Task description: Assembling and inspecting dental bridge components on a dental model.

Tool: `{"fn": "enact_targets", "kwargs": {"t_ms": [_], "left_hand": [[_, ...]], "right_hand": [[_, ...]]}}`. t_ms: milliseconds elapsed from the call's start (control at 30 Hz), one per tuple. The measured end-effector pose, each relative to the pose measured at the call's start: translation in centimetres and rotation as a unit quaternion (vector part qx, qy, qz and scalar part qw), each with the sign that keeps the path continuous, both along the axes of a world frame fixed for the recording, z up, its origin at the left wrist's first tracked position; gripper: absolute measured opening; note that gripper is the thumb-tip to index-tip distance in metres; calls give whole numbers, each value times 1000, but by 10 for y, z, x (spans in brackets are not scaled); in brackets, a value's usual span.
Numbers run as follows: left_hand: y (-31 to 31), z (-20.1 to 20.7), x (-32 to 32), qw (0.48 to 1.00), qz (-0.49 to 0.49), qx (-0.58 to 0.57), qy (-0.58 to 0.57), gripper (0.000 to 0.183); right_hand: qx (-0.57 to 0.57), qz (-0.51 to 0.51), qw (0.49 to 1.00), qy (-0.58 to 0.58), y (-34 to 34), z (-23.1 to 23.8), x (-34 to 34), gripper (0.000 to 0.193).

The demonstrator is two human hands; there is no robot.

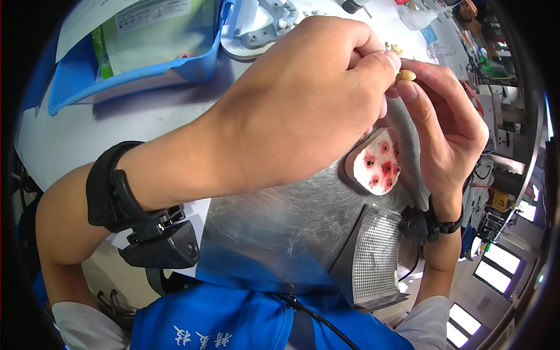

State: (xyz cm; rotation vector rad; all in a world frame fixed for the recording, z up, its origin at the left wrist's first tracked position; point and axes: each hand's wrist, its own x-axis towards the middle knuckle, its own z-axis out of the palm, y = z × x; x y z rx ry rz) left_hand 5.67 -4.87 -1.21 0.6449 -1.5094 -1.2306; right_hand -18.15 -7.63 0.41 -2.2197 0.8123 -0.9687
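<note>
My left hand (309, 105) reaches across the upper middle of the head view, its thumb and fingertips pinched together. What they pinch, if anything, is hidden. Fingertip to fingertip with it, my right hand (446, 119) holds a small cream tooth-shaped crown (407, 75) between thumb and forefinger. A gold-coloured end of the crown shows beside the left thumb. Below the hands, a pale plaster dental model (380, 163) with red patches and several dark holes lies on a scratched metal sheet (274, 233). Some small gold-coloured pieces (394, 49) are visible just beyond the left fingertips.
At the far left stands a blue bin (140, 84) holding packages and paper. A grey-white device (265, 29) sits beside it. To the far right is a clear squeeze bottle (419, 19). A perforated metal plate (376, 256) is at the near edge, beside my right wrist.
</note>
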Motion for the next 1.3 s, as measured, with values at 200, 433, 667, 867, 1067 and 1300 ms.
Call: {"fn": "enact_targets", "kwargs": {"t_ms": [200,433,667,867,1067,1300], "left_hand": [[2,36,-7,985,28,154,-76,34],[6,-10,-38,922,307,-209,-108,28],[-14,-37,-23,921,185,-307,-153,23],[-12,-29,-15,908,159,-339,-189,21],[-6,-17,-14,863,226,-387,-234,22],[-8,1,-7,994,-9,36,-105,27]], "right_hand": [[-30,5,999,27,0,3,-1,28],[100,-65,991,-61,12,3,7,25],[22,-16,999,-43,3,-2,3,25],[2,-6,1000,-25,3,-2,2,26],[-22,-20,999,15,5,1,2,26],[97,-41,993,-57,8,2,4,25]]}}
